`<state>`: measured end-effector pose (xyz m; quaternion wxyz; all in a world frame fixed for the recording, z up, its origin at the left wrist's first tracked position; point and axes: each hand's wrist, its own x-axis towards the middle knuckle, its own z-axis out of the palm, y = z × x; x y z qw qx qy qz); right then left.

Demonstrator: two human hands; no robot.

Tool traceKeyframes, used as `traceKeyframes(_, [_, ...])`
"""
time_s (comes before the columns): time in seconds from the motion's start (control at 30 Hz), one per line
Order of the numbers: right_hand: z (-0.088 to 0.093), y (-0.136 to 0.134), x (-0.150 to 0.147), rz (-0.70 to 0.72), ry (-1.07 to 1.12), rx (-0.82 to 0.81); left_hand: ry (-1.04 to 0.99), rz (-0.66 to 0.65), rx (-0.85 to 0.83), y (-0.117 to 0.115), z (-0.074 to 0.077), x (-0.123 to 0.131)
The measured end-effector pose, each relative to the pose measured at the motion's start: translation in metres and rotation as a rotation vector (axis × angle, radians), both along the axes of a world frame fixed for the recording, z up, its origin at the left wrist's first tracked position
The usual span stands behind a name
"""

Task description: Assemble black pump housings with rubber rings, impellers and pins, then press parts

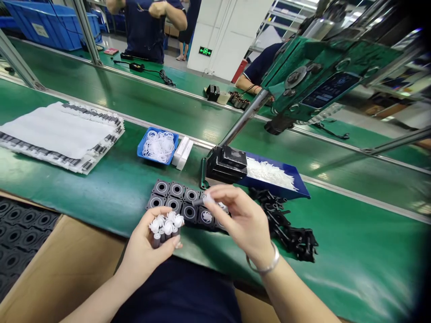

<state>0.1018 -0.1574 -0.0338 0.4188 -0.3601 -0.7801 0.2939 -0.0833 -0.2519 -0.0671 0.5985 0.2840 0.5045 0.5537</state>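
My left hand (pixel 148 244) is curled round a bunch of small impeller rotors (pixel 166 225), with white bladed tops and dark grey cylindrical shafts. Between the thumb and fingers of my right hand (pixel 239 215) is a single impeller rotor (pixel 201 200), tilted sideways with its dark shaft pointing left. Just beneath it, rows of square black housings (pixel 173 205) with round ringed openings lie on the green bench. One housing near my right hand has a white impeller (pixel 206 216) in its opening. My right hand covers the housings at the right end.
A green press (pixel 303 85) overhangs the bench at right, its black base (pixel 227 163) behind the housings. Around are a blue tray of white rings (pixel 158 146), a blue bin of white strips (pixel 269 172), black parts (pixel 292 229), stacked rotors (pixel 50 134). Co-workers (pixel 144 27) sit opposite.
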Motion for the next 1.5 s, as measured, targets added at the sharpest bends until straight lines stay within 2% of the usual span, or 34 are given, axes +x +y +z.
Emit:
traceKeyframes(0.07, [-0.009, 0.018, -0.002, -0.019, -0.123, 0.058, -0.032, -0.002, -0.021, -0.001, 0.001, -0.002])
traceKeyframes(0.17, [-0.021, 0.035, -0.003, 0.038, -0.270, 0.180, -0.024, -0.027, -0.029, -0.003, 0.000, -0.007])
traceKeyframes(0.23, [-0.021, 0.037, -0.004, 0.101, -0.362, 0.244, 0.041, -0.028, -0.019, -0.004, -0.003, -0.010])
traceKeyframes(0.3, [-0.013, 0.030, -0.005, 0.141, -0.410, 0.262, 0.154, -0.026, 0.007, -0.004, -0.007, -0.012])
traceKeyframes(0.43, [0.009, 0.003, -0.012, 0.284, -0.305, 0.092, 0.424, -0.023, 0.142, -0.003, -0.014, -0.012])
traceKeyframes(0.5, [0.011, -0.010, -0.018, 0.353, -0.239, 0.002, 0.531, -0.009, 0.218, -0.002, -0.016, -0.011])
traceKeyframes(0.57, [0.007, -0.018, -0.021, 0.349, -0.188, -0.037, 0.581, -0.019, 0.245, 0.000, -0.016, -0.010])
traceKeyframes(0.73, [-0.003, -0.023, -0.015, 0.331, -0.148, -0.071, 0.519, -0.109, 0.177, 0.002, -0.009, -0.010])
traceKeyframes(0.87, [-0.001, -0.027, -0.008, 0.302, -0.132, -0.022, 0.598, -0.061, 0.238, 0.000, -0.006, -0.007])
traceKeyframes(1.0, [-0.002, -0.033, -0.007, 0.288, -0.138, 0.037, 0.659, -0.008, 0.272, -0.001, -0.010, -0.003])
traceKeyframes(1.17, [-0.006, -0.036, -0.009, 0.249, -0.103, 0.053, 0.599, -0.029, 0.191, -0.002, -0.010, -0.004])
traceKeyframes(1.33, [0.000, -0.035, -0.007, 0.259, -0.007, 0.022, 0.369, -0.073, 0.114, -0.002, 0.000, -0.005])
traceKeyframes(1.5, [-0.002, -0.019, -0.001, 0.054, 0.145, -0.098, 0.069, -0.078, -0.020, -0.001, 0.006, -0.004])
